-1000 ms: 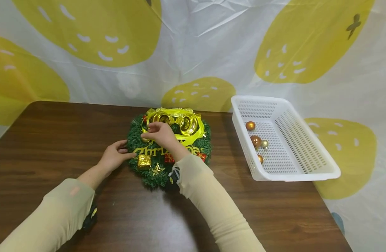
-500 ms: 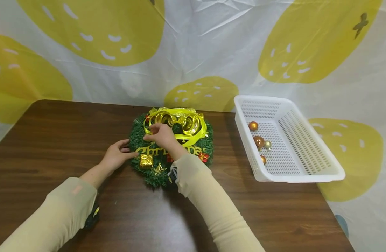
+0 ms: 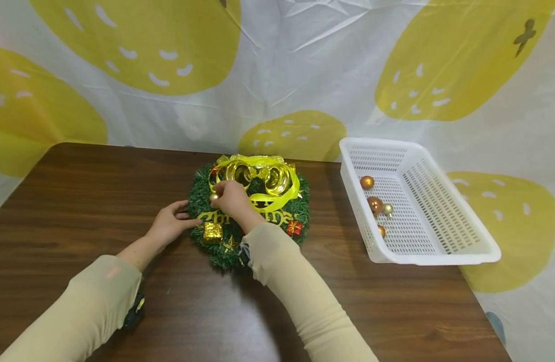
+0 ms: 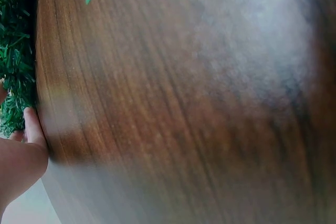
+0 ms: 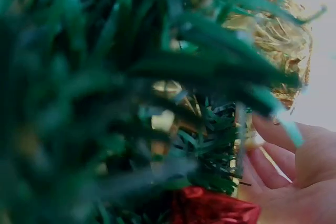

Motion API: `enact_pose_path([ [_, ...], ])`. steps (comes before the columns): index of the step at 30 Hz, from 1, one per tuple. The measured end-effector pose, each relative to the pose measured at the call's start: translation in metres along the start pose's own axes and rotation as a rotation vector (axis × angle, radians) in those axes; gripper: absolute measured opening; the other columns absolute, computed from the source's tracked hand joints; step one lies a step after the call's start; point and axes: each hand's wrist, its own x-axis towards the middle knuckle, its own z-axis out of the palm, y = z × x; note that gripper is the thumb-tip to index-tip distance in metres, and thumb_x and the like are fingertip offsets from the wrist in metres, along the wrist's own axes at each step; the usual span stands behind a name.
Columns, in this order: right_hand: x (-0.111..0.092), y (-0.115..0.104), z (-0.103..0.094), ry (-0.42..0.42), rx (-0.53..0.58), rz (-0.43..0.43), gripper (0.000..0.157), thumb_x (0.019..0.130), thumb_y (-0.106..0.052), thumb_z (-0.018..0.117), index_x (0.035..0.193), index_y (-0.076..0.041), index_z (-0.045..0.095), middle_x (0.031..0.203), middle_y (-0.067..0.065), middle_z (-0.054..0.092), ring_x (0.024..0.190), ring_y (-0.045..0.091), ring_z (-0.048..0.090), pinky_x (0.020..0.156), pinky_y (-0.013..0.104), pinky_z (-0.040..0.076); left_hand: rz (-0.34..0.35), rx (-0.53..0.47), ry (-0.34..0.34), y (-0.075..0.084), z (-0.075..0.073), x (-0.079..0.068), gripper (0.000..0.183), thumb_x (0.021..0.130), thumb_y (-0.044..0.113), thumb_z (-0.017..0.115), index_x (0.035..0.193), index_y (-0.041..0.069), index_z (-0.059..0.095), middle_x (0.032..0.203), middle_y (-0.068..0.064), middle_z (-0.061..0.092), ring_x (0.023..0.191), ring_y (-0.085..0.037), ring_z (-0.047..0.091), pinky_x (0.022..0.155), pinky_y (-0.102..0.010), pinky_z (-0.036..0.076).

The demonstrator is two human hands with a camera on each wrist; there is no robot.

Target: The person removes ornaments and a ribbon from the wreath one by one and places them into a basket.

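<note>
A green Christmas wreath (image 3: 223,259) lies on the table, with gold bells (image 3: 277,179), yellow ribbon (image 3: 277,203), a gold gift box (image 3: 212,232) and gold lettering on it. My left hand (image 3: 167,223) grips its left rim, thumb over the greenery and fingers at the outer edge. In the left wrist view, fingers (image 4: 32,127) lie against the wreath's side. Over the wreath's left part, my right hand (image 3: 236,201) pinches a small gold ball ornament (image 3: 214,197). In the right wrist view, the greenery and a red gift box (image 5: 212,208) partly hide that hand.
To the right stands a white perforated basket (image 3: 458,216), holding several ball ornaments, among them a copper one (image 3: 375,205) and a small pale gold one (image 3: 388,209). Behind the wooden table (image 3: 100,201) hangs a curtain (image 3: 282,75) with yellow shapes.
My right fingers have shifted slightly on the wreath's left part, and the gold ball shows more plainly at their tips. My left hand keeps its place on the rim. The head view has turned slightly.
</note>
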Motion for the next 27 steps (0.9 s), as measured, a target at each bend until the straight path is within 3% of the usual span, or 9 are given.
enact_pose_path([
  [4, 0.000, 0.002, 0.000, 0.036, -0.008, -0.020, 0.034, 0.085, -0.009, 0.068, 0.119, -0.006, 0.065, 0.112, 0.009, 0.067, 0.101, 0.021, 0.063, 0.077, 0.027, 0.054, 0.011, -0.011, 0.002, -0.002, 0.000, 0.001, 0.088, 0.084, 0.034, 0.069, 0.147, -0.003, 0.020, 0.146, -0.029, 0.031, 0.128, -0.040, 0.041, 0.103, -0.048, 0.041],
  [5, 0.000, 0.003, 0.000, 0.045, -0.001, -0.026, 0.033, 0.085, -0.009, 0.068, 0.117, -0.006, 0.066, 0.111, 0.009, 0.068, 0.100, 0.022, 0.063, 0.076, 0.027, 0.054, 0.014, -0.015, -0.004, 0.004, 0.000, -0.003, 0.083, 0.086, 0.026, 0.067, 0.147, -0.004, 0.020, 0.145, -0.031, 0.030, 0.129, -0.042, 0.039, 0.103, -0.050, 0.039],
  [10, 0.000, 0.005, -0.002, 0.065, 0.070, -0.038, 0.029, 0.085, -0.009, 0.068, 0.114, -0.006, 0.068, 0.110, 0.010, 0.068, 0.098, 0.023, 0.064, 0.073, 0.028, 0.054, 0.051, -0.023, 0.013, -0.003, -0.001, 0.000, 0.089, 0.081, 0.036, 0.072, 0.146, -0.003, 0.026, 0.142, -0.032, 0.034, 0.124, -0.040, 0.044, 0.099, -0.046, 0.044],
  [17, -0.002, 0.007, -0.007, 0.054, 0.152, -0.016, 0.028, 0.085, -0.013, 0.068, 0.113, -0.009, 0.069, 0.108, 0.009, 0.068, 0.098, 0.023, 0.063, 0.073, 0.030, 0.054, 0.010, -0.014, -0.001, 0.007, 0.001, -0.004, 0.080, 0.087, 0.022, 0.065, 0.147, -0.005, 0.019, 0.145, -0.031, 0.030, 0.129, -0.042, 0.039, 0.104, -0.049, 0.039],
  [27, -0.006, 0.001, -0.014, 0.043, 0.233, 0.001, 0.029, 0.085, -0.015, 0.068, 0.114, -0.009, 0.068, 0.110, 0.009, 0.068, 0.099, 0.022, 0.063, 0.078, 0.033, 0.054, 0.003, -0.003, -0.013, 0.006, 0.000, -0.004, 0.077, 0.090, 0.020, 0.062, 0.148, -0.005, 0.017, 0.147, -0.031, 0.027, 0.131, -0.042, 0.037, 0.105, -0.050, 0.038],
])
